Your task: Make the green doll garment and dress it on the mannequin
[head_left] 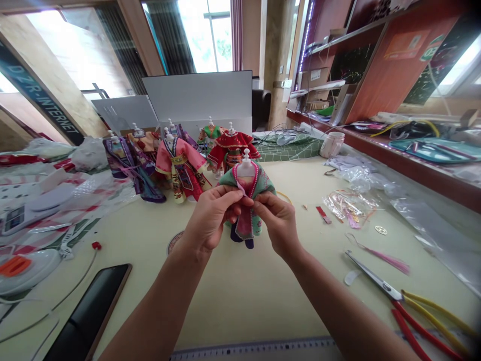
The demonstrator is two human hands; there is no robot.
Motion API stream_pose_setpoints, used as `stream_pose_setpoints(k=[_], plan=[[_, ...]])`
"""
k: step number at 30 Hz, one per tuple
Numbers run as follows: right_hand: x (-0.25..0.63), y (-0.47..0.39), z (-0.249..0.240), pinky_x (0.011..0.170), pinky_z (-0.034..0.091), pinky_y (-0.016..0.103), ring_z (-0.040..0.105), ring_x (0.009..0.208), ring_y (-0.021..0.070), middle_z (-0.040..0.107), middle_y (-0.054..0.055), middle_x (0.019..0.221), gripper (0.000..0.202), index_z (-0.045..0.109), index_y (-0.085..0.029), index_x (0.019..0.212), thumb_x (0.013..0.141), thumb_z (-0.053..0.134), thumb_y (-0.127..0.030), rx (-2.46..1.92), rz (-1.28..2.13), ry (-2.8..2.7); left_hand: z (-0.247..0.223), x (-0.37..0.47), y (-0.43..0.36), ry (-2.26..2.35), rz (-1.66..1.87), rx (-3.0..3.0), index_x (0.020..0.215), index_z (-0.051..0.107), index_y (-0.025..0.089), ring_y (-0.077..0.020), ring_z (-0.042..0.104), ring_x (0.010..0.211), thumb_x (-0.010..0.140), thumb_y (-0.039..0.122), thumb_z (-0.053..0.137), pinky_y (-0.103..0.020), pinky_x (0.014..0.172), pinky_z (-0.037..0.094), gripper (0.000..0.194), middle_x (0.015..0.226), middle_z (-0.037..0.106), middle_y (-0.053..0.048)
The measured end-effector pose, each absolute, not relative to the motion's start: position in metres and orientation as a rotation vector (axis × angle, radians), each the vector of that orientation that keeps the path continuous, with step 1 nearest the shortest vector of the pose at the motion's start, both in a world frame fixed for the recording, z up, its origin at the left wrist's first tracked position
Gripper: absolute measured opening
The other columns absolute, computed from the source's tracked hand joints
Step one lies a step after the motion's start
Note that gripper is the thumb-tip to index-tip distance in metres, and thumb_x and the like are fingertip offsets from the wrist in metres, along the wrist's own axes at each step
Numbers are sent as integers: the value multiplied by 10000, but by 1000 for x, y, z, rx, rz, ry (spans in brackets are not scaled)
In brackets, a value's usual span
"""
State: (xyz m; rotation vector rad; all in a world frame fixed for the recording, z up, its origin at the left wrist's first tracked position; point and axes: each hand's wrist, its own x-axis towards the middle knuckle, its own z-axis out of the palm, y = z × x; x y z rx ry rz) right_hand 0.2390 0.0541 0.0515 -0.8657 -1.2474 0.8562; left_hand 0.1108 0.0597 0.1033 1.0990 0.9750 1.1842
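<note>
A small white doll mannequin stands upright at the middle of the table, dressed in a green robe with a pink beaded collar. My left hand pinches the robe's front edge at the chest, thumb and fingers together. From the other side, my right hand pinches the same front close by, its fingertips nearly meeting the left ones. Below the hands hang a pink front panel and dark blue tips. Exactly what lies between the fingertips is partly hidden.
Several dressed doll mannequins stand behind to the left. A phone lies front left; scissors, a pink tassel and plastic bags lie on the right. A ruler runs along the front edge.
</note>
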Motion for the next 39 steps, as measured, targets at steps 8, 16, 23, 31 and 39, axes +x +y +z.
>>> stream_pose_setpoints(k=[8,16,23,31,39], plan=[[240,56,47,661,422,260,525,681,137,593,-4,692,161,650,-191,727,793,505,-213,-714,1012,-1108,102,114,56,999,1246,1132,693,612,113,-51,445,495,723,219,643,-153,425,342,114,666,668,-42],[238,57,47,611,419,248,503,628,118,583,-7,662,149,651,-177,701,774,539,-243,-797,1051,-1038,98,115,50,1026,1249,1222,765,606,119,-45,432,486,751,273,631,-152,421,350,156,725,683,-49],[236,56,47,593,430,251,527,637,124,599,4,663,164,633,-164,724,790,511,-253,-923,914,-1082,90,107,50,1184,1451,1396,747,599,150,-43,432,443,760,268,622,-154,399,340,121,634,653,1],[247,63,44,605,438,271,510,627,120,548,-15,685,64,552,-189,742,794,527,-216,-995,553,-1103,79,101,58,1477,1811,1875,795,618,166,-106,542,592,763,210,602,-236,587,467,57,684,607,9],[267,81,50,802,452,353,570,852,177,620,23,880,131,578,-214,891,762,580,-194,-1067,223,-1381,92,101,73,1334,1894,2298,1033,599,175,-198,552,1037,781,257,619,-357,935,419,265,1065,633,-67]])
